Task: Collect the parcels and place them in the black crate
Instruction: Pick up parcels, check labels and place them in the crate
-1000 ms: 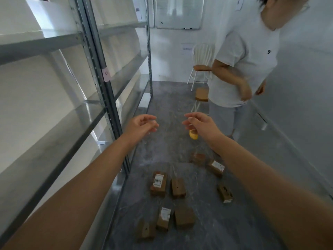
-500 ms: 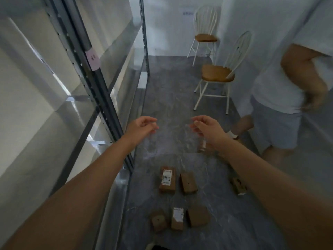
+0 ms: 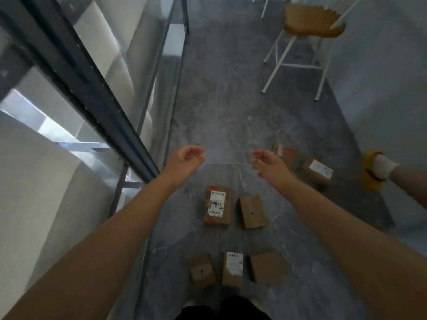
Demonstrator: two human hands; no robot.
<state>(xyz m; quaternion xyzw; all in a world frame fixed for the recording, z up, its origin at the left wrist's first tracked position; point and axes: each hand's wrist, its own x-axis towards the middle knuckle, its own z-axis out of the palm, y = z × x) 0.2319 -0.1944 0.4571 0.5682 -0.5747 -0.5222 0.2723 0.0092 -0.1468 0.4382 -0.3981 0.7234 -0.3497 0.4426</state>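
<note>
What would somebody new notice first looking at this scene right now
Brown cardboard parcels scattered on the grey floor: one with a large shipping label mid-frame, three more in a row nearer the wearer. Above them the left hand and right hand reach out empty. A wooden-seated chair stands top right.

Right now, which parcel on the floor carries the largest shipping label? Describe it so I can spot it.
Start at the metal shelving on the left and look down to the grey floor. Below the left hand lies the labelled parcel. Its neighbour, the plain parcel, shows only a dot.
</note>
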